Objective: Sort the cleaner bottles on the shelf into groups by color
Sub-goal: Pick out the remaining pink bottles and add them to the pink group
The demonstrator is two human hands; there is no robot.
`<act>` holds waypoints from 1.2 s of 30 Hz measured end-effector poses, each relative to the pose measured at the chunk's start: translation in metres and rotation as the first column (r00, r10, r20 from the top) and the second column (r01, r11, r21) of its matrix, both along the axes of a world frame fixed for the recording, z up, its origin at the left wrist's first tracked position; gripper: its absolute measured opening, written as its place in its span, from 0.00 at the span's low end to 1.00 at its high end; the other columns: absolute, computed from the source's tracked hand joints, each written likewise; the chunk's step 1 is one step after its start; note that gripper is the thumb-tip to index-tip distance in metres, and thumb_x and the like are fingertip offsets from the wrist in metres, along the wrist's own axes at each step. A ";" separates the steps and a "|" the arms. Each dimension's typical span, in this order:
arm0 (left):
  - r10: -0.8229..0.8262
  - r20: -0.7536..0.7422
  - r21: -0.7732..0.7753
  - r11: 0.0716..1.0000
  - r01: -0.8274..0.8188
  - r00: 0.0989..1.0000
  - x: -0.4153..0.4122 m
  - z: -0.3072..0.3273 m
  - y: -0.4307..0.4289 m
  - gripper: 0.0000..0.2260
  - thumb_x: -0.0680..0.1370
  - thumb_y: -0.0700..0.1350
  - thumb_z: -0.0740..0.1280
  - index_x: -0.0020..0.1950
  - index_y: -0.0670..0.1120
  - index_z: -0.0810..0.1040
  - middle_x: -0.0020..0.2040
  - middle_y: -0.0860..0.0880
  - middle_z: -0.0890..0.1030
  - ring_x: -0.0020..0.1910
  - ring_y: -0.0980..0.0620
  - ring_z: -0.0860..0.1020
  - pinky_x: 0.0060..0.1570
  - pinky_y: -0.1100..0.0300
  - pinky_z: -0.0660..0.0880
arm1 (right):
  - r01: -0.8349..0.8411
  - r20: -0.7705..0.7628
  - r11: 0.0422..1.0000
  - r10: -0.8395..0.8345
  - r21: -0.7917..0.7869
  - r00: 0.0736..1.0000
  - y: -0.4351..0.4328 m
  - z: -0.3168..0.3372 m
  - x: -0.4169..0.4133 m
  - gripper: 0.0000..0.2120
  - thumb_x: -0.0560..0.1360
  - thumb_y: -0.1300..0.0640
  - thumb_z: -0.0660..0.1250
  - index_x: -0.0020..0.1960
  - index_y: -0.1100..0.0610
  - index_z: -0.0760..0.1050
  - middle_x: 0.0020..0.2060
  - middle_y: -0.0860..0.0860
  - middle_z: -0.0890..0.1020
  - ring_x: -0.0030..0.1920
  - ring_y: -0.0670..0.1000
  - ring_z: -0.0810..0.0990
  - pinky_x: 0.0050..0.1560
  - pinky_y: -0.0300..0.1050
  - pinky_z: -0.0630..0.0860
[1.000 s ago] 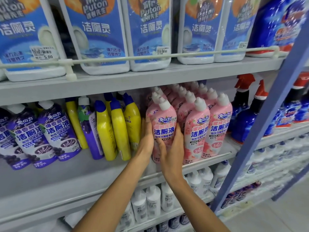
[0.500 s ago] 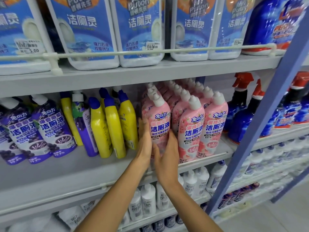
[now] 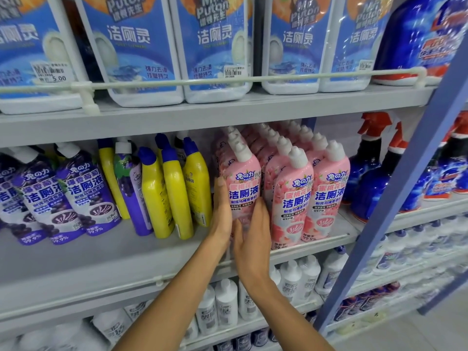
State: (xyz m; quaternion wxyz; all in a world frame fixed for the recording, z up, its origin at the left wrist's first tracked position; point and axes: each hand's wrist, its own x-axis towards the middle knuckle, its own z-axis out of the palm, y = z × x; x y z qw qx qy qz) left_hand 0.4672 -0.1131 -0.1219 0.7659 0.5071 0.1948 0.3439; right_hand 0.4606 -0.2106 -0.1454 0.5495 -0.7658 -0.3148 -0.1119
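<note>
On the middle shelf (image 3: 114,254), fingers (image 3: 219,192): held straight and together, laid flat on the pink bottle (image 3: 245,184).
left hand (image 3: 221,214): pressed on its left side.
right hand (image 3: 253,236): laid on its lower front.
place: set near the front edge, touching the pink group (image 3: 304,188) at right.
step: pink row judged as being squared up.
next: purple bottle (image 3: 129,188) among the yellow bottles (image 3: 174,193) is to be moved left.

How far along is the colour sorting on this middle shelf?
Done: the pink bottles stand together at the right, the purple bottles at the left. In hand: the left hand and right hand press the front pink bottle between them. Left: one stray purple bottle stands among the yellow bottles.
</note>
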 end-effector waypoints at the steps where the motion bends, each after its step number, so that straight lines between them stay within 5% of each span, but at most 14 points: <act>1: 0.004 -0.010 0.006 1.000 -0.004 1.000 -0.001 -0.001 -0.001 0.39 0.75 0.76 0.59 0.75 0.50 0.75 0.68 0.44 0.81 0.68 0.43 0.80 0.73 0.42 0.71 | 0.004 0.011 1.000 -0.004 -0.004 1.000 -0.001 -0.001 0.000 0.33 0.81 0.60 0.65 0.82 0.59 0.55 0.80 0.55 0.62 0.80 0.49 0.60 0.79 0.48 0.60; 20: -0.007 -0.051 -0.035 0.999 0.005 0.999 -0.003 0.004 -0.006 0.32 0.82 0.69 0.52 0.70 0.47 0.79 0.61 0.44 0.85 0.61 0.44 0.84 0.67 0.44 0.77 | 0.067 -0.061 0.998 -0.065 0.022 0.996 0.007 0.007 0.005 0.35 0.78 0.57 0.71 0.80 0.54 0.59 0.75 0.49 0.69 0.75 0.47 0.68 0.74 0.48 0.69; 27: -0.007 -0.089 0.009 1.000 0.008 0.996 -0.006 0.016 -0.009 0.40 0.74 0.78 0.58 0.73 0.51 0.77 0.67 0.45 0.82 0.66 0.43 0.81 0.72 0.41 0.72 | 0.030 -0.059 0.999 -0.028 0.040 0.998 0.004 0.010 0.006 0.33 0.78 0.58 0.70 0.80 0.55 0.60 0.75 0.50 0.70 0.74 0.47 0.69 0.74 0.48 0.68; 31: 0.013 -0.107 0.010 1.000 -0.012 0.994 -0.006 0.015 -0.007 0.38 0.73 0.78 0.59 0.73 0.54 0.76 0.68 0.47 0.82 0.67 0.46 0.80 0.71 0.43 0.73 | -0.069 -0.026 0.996 0.067 -0.054 0.997 -0.009 0.030 0.011 0.30 0.79 0.54 0.70 0.77 0.59 0.65 0.70 0.54 0.75 0.70 0.50 0.73 0.71 0.41 0.68; 34: -0.017 -0.100 -0.002 1.000 0.017 0.995 -0.006 0.022 -0.005 0.36 0.76 0.76 0.57 0.72 0.52 0.77 0.64 0.45 0.84 0.63 0.45 0.83 0.67 0.44 0.77 | -0.240 -0.034 0.966 0.238 -0.093 0.971 -0.040 0.070 0.016 0.22 0.80 0.50 0.69 0.72 0.54 0.71 0.59 0.42 0.81 0.57 0.39 0.79 0.58 0.36 0.72; 36: -0.016 -0.097 -0.008 1.000 0.015 0.995 -0.007 0.027 -0.009 0.34 0.78 0.74 0.55 0.71 0.51 0.79 0.62 0.44 0.85 0.61 0.44 0.84 0.66 0.44 0.78 | -0.385 -0.123 0.923 0.384 0.014 0.915 -0.066 0.103 0.020 0.25 0.81 0.44 0.66 0.75 0.50 0.69 0.63 0.35 0.79 0.60 0.32 0.77 0.61 0.36 0.75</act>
